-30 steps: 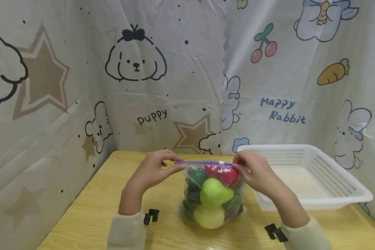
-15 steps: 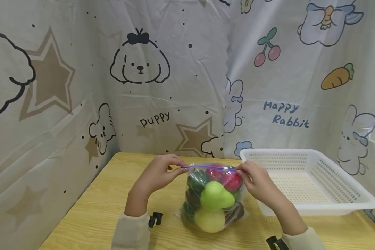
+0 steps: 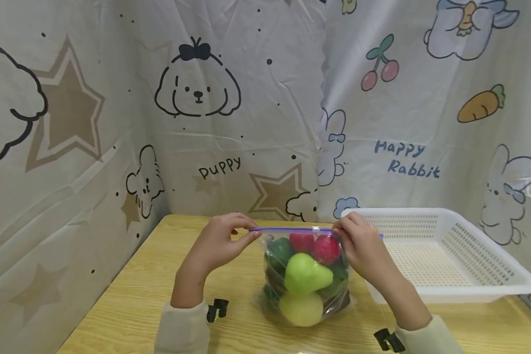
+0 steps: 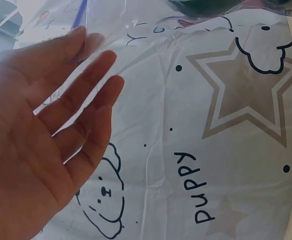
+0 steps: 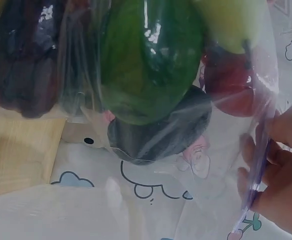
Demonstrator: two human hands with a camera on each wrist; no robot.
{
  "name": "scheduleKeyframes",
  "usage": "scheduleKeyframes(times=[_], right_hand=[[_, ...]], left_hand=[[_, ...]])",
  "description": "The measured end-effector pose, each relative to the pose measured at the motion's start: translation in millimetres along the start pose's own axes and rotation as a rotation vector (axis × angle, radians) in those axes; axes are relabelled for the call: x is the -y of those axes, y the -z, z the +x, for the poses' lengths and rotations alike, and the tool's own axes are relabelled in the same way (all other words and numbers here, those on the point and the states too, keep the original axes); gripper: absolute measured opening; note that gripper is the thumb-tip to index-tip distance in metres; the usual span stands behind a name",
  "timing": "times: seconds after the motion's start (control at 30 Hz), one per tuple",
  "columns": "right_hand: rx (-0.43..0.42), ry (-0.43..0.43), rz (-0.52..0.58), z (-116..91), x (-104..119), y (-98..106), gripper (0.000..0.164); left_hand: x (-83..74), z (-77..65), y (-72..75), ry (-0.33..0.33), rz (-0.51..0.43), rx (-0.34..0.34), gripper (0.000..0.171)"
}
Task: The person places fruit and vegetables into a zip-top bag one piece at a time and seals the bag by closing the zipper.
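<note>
A clear zip bag (image 3: 263,295) stands upright on the table, filled with fruit and vegetables. My left hand (image 3: 221,241) pinches the left end of its purple zip strip (image 3: 283,229) between thumb and forefinger; the other fingers are spread in the left wrist view. Toward the other end, my right hand (image 3: 363,246) pinches the strip just right of the white slider (image 3: 316,229). Through the plastic show a green pear (image 3: 302,273), a yellow round fruit (image 3: 302,309) and red fruit (image 3: 326,249). In the right wrist view, a dark purple vegetable (image 5: 26,60) and a glossy green one (image 5: 151,60) appear.
A white perforated plastic basket (image 3: 451,290) stands at the right, close behind my right hand. Patterned cloth (image 3: 230,132) hangs around the back and sides of the wooden table (image 3: 128,305). Black clips (image 3: 217,309) sit by both cuffs.
Over the last half second the zip strip has risen and pulled straight between both hands, after dipping and tilting. A purple end now sticks out beyond my right hand.
</note>
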State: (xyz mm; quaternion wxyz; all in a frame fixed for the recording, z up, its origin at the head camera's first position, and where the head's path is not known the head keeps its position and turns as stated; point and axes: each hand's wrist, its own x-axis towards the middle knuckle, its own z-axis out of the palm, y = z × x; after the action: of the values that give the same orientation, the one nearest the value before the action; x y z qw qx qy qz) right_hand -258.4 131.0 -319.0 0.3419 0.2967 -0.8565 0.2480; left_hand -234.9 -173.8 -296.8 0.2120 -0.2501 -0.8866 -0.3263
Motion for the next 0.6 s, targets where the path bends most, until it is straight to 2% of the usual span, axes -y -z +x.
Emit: scheduleKeyframes(times=[0.13, 0.27, 0.43, 0.6], right_hand=[[0.041, 0.012, 0.09, 0.7, 5.3, -2.4, 0.011], [0.07, 0.069, 0.145, 3.8, 13.7, -6.2, 0.009], [0.047, 0.098, 0.132, 6.2, 21.1, -8.2, 0.006], [0.018, 0.073, 0.067, 5.4, 23.7, -6.0, 0.005]], left_hand=[[-6.8, 2.4, -7.4, -0.002, 0.004, -0.004, 0.02], [-16.5, 7.5, -22.9, -0.053, 0.034, -0.004, 0.024], [-26.6, 12.3, -39.4, -0.157, 0.108, -0.061, 0.016], [-30.2, 12.6, -42.7, -0.184, 0.142, -0.136, 0.01]])
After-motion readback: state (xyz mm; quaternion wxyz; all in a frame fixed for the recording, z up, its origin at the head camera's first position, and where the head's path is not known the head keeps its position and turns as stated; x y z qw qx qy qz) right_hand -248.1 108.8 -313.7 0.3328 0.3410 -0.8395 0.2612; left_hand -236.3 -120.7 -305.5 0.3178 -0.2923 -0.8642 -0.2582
